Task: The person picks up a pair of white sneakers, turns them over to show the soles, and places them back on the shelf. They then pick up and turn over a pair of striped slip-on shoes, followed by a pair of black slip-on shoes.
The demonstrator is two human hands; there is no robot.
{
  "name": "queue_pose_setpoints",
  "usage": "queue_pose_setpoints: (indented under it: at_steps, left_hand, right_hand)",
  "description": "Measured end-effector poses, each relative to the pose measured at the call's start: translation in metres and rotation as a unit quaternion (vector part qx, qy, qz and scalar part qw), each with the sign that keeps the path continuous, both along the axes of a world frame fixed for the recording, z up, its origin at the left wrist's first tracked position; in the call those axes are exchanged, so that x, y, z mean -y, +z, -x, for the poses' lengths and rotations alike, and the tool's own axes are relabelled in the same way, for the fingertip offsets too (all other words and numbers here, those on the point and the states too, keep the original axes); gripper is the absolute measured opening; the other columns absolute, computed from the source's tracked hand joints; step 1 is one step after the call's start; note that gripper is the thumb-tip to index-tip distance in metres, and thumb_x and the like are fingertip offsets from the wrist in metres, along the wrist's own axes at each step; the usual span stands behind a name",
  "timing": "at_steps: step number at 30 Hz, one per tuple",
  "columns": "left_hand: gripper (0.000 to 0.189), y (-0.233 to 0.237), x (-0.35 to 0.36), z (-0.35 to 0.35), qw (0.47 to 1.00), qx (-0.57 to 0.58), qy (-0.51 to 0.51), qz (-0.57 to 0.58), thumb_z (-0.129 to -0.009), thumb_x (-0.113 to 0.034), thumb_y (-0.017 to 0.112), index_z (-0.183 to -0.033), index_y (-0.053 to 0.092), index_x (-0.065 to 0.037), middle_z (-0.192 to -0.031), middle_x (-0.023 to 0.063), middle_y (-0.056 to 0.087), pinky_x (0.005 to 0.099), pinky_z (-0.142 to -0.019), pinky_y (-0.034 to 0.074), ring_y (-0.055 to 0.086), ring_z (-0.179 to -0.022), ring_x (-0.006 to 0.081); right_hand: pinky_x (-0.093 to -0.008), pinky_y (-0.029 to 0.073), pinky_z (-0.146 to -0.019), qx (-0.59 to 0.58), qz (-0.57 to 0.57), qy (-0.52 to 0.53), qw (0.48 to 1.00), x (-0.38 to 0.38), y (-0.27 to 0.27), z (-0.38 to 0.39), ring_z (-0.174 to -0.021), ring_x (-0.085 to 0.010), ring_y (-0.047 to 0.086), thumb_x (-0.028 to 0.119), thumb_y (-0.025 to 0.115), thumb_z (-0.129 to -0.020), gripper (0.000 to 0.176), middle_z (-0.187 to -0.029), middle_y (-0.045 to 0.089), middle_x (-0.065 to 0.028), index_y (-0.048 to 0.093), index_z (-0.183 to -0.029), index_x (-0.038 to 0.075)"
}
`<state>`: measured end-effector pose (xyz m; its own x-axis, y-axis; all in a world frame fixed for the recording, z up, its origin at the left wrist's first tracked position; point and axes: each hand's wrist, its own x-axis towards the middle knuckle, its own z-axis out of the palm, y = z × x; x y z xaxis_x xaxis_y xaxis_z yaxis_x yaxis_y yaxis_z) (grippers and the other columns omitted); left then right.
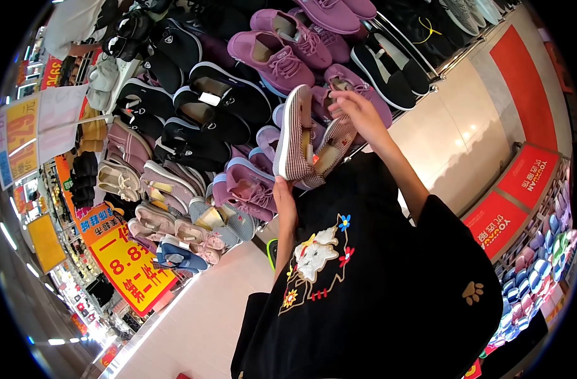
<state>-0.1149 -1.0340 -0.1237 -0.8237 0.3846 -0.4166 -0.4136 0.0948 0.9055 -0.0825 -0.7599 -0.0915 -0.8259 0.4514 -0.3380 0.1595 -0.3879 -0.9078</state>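
A pair of striped slip-on shoes with pale soles is held over the display in front of me. My left hand grips the nearer striped shoe from below, its white sole edge turned to the left. At the upper end of the other striped shoe, my right hand has its fingers bent over the opening; its thumb is largely hidden. Yellowish insoles show inside the pair, with a small orange-red tag between them. Purple lace-up sneakers lie just beyond my hands.
Rows of black slip-ons and pink shoes fill the rack. A yellow price sign stands at its left end. Black flats sit at the rack's right edge, beside the tiled floor. Red-signed shelves with slippers stand right.
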Motion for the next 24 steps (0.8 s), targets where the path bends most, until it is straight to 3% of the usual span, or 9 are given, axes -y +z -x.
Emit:
queue_pose_setpoints:
  at_steps: [4, 7, 10, 12, 14, 16, 18, 21, 24]
  left_hand:
    - [0.065, 0.002, -0.004, 0.002, 0.999, 0.025, 0.035, 0.018, -0.101, -0.051, 0.030, -0.118, 0.053, 0.008, -0.104, 0.0110, 0.063, 0.0304, -0.089, 0.044, 0.058, -0.092, 0.0154]
    - [0.050, -0.008, 0.010, 0.002, 0.996, 0.076, 0.036, 0.041, -0.102, -0.043, 0.036, -0.098, 0.058, 0.002, -0.086, 0.0069, 0.061, 0.0298, -0.076, 0.046, 0.058, -0.082, 0.0160]
    - [0.039, 0.009, 0.007, 0.000, 0.991, -0.040, 0.030, 0.128, -0.101, -0.032, 0.044, -0.077, 0.053, -0.003, -0.068, 0.0012, 0.051, 0.0259, -0.061, 0.039, 0.049, -0.065, 0.0120]
    - [0.032, 0.038, -0.012, 0.000, 0.950, -0.248, 0.034, 0.184, -0.096, -0.017, 0.055, -0.070, 0.048, 0.000, -0.059, -0.0007, 0.039, 0.0268, -0.051, 0.028, 0.038, -0.056, 0.0076]
    - [0.021, 0.073, -0.042, 0.008, 0.923, -0.335, -0.014, 0.191, -0.089, -0.011, 0.063, -0.076, 0.052, 0.002, -0.062, 0.0039, 0.046, 0.0296, -0.055, 0.037, 0.045, -0.056, 0.0136]
    - [0.017, 0.084, -0.074, 0.014, 0.866, -0.442, -0.158, 0.169, -0.084, -0.010, 0.067, -0.085, 0.055, 0.002, -0.076, 0.0106, 0.055, 0.0347, -0.065, 0.045, 0.054, -0.066, 0.0253]
    - [0.026, 0.065, -0.094, 0.017, 0.808, -0.488, -0.231, 0.238, -0.079, -0.007, 0.069, -0.100, 0.055, 0.000, -0.090, 0.0175, 0.056, 0.0410, -0.075, 0.047, 0.056, -0.080, 0.0342]
    - [0.035, 0.037, -0.111, 0.024, 0.743, -0.532, -0.274, 0.299, -0.077, -0.003, 0.066, -0.107, 0.049, -0.001, -0.095, 0.0186, 0.054, 0.0435, -0.077, 0.046, 0.055, -0.088, 0.0353]
    - [0.033, 0.022, -0.111, 0.031, 0.786, -0.479, -0.273, 0.281, -0.076, 0.000, 0.064, -0.105, 0.047, -0.001, -0.092, 0.0195, 0.054, 0.0449, -0.078, 0.045, 0.055, -0.088, 0.0369]
  right_hand:
    - [-0.0290, 0.049, -0.077, 0.043, -0.077, -0.011, 0.996, 0.003, -0.045, -0.022, -0.087, -0.0179, 0.063, 0.018, 0.055, -0.093, 0.032, -0.098, 0.066, -0.0096, 0.056, -0.120, 0.002]
    - [-0.0363, 0.048, -0.084, 0.089, -0.317, 0.031, 0.944, 0.004, -0.051, -0.038, -0.097, -0.0311, 0.060, 0.012, 0.060, -0.083, 0.036, -0.109, 0.062, -0.0140, 0.057, -0.118, 0.003]
    - [-0.0398, 0.046, -0.089, 0.084, -0.462, 0.072, 0.880, 0.005, -0.048, -0.042, -0.102, -0.0334, 0.056, 0.013, 0.061, -0.082, 0.035, -0.112, 0.059, -0.0135, 0.058, -0.116, 0.005]
    - [-0.0412, 0.044, -0.090, 0.087, -0.475, 0.076, 0.872, 0.005, -0.050, -0.040, -0.103, -0.0344, 0.054, 0.015, 0.063, -0.082, 0.035, -0.111, 0.059, -0.0132, 0.059, -0.115, 0.006]
    - [-0.0406, 0.045, -0.089, 0.103, -0.487, 0.077, 0.864, 0.005, -0.049, -0.035, -0.103, -0.0348, 0.054, 0.017, 0.062, -0.083, 0.034, -0.111, 0.059, -0.0140, 0.059, -0.115, 0.006]
    - [-0.0407, 0.045, -0.088, 0.113, -0.488, 0.082, 0.862, 0.005, -0.045, -0.030, -0.102, -0.0348, 0.055, 0.019, 0.061, -0.084, 0.034, -0.109, 0.059, -0.0143, 0.059, -0.115, 0.006]
    - [-0.0408, 0.045, -0.088, 0.123, -0.489, 0.086, 0.859, 0.004, -0.041, -0.026, -0.102, -0.0347, 0.055, 0.020, 0.061, -0.085, 0.033, -0.108, 0.060, -0.0146, 0.059, -0.114, 0.006]
    - [-0.0422, 0.045, -0.087, 0.114, -0.464, 0.071, 0.876, 0.004, -0.036, -0.027, -0.100, -0.0353, 0.056, 0.022, 0.060, -0.086, 0.032, -0.105, 0.061, -0.0151, 0.060, -0.113, 0.005]
    - [-0.0380, 0.049, -0.078, 0.076, -0.345, 0.003, 0.936, 0.002, -0.033, -0.031, -0.088, -0.0315, 0.063, 0.017, 0.060, -0.086, 0.027, -0.099, 0.065, -0.0161, 0.061, -0.109, 0.002]
